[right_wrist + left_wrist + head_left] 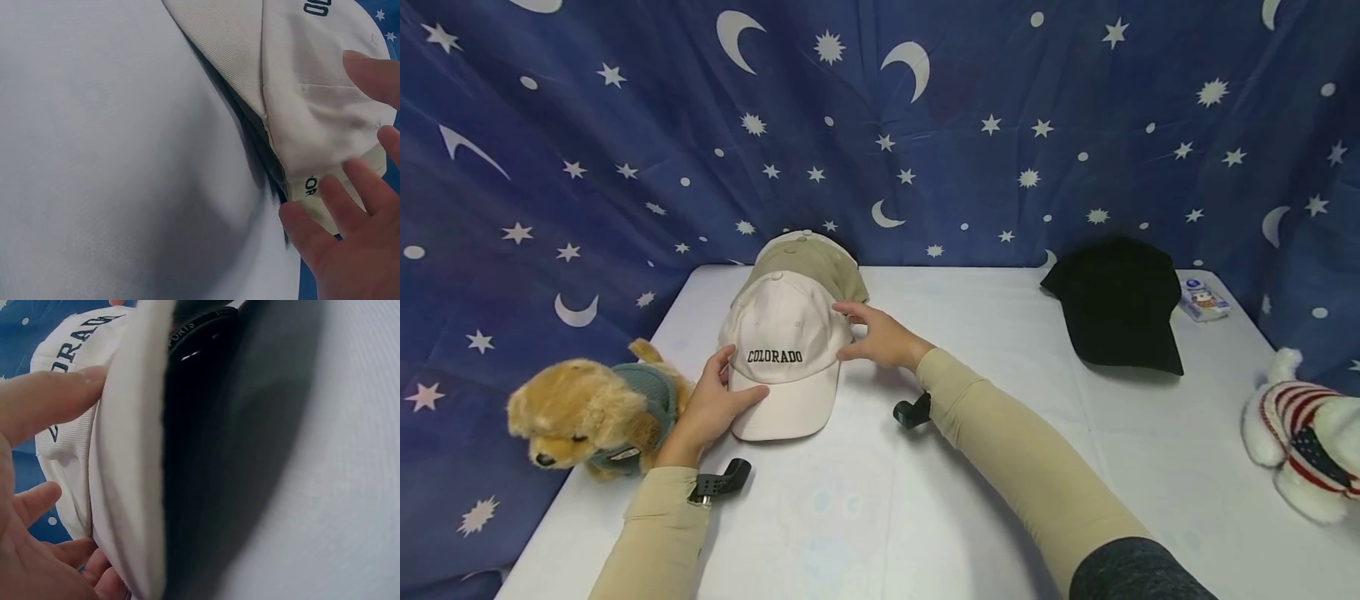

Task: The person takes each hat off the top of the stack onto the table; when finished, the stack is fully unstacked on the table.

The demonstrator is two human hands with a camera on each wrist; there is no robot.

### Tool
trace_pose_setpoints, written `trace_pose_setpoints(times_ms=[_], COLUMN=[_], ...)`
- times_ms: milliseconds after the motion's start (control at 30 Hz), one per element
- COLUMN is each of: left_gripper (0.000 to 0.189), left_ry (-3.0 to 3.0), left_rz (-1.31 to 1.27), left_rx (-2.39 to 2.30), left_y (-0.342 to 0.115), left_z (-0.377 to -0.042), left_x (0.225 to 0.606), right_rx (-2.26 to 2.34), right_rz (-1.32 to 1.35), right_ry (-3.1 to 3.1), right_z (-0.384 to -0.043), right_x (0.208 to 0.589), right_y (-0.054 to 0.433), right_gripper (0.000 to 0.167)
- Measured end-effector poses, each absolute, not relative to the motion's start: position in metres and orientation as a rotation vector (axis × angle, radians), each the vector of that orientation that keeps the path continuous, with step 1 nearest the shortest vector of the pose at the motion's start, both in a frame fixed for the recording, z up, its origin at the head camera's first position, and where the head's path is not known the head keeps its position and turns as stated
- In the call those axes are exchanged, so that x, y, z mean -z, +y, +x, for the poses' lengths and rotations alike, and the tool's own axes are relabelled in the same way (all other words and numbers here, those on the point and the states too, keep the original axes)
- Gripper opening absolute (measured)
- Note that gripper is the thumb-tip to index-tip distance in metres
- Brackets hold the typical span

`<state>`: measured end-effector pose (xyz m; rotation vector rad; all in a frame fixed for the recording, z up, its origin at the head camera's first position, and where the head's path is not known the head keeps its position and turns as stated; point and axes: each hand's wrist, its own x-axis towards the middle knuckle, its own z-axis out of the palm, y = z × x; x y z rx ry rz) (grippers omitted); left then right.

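Observation:
An off-white baseball cap lettered COLORADO lies at the left of the table, its brim toward me. It overlaps a khaki cap behind it, and more caps show at the back of that stack. My left hand holds its left side, the thumb on the cap near the brim seam and fingers down along the side edge. Spread at the opposite side, my right hand has its fingertips right at the crown, loosely bent and not wrapped round it.
A plush dog in a green vest sits beside my left forearm. On the right are a black cap, a small purple-and-white pack and a white plush toy in a striped top. A starry blue curtain hangs behind the white table.

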<state>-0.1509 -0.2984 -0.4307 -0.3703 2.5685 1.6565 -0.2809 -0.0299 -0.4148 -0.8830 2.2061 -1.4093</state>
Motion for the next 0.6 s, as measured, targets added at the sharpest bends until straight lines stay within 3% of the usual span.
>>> trace_pose_setpoints(times_ms=[600], left_gripper=[0.101], left_ry=[2.595], left_rz=[-0.313], left_rx=[-1.71], left_y=[-0.292], left_z=[-0.142], left_x=[0.428], right_rx=[1.489], right_rz=[-0.99], right_ry=[2.134], right_z=[-0.266], right_x=[0.399], right_y=[-0.028], right_gripper=[0.095])
